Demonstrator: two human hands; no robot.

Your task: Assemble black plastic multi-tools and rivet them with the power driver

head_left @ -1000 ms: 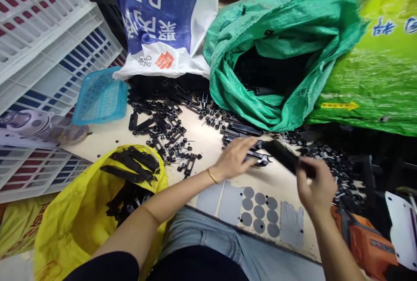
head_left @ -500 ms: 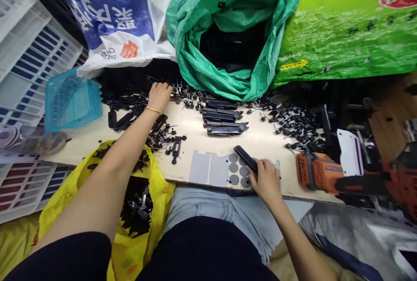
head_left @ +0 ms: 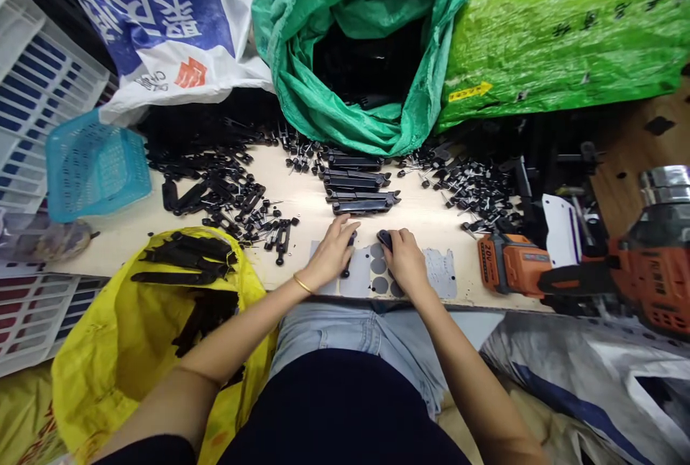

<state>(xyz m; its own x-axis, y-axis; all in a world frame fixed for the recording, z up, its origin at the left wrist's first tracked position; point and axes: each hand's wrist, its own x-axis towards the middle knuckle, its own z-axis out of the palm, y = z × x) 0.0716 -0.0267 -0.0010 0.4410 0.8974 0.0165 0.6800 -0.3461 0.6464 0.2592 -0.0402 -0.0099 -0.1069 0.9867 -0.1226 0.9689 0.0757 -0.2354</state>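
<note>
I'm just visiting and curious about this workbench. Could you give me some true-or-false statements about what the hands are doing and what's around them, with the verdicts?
1. The left hand holds a slim black piece. True.
2. The gold bracelet is on the right wrist. False: it is on the left wrist.
3. The right hand holds a dark part. True.
4. The blue basket is to the right of the green sack. False: it is to the left.
5. The yellow sack is tied shut. False: it is open, with black parts in its mouth.
6. An orange tool lies to the right of both hands. True.
</note>
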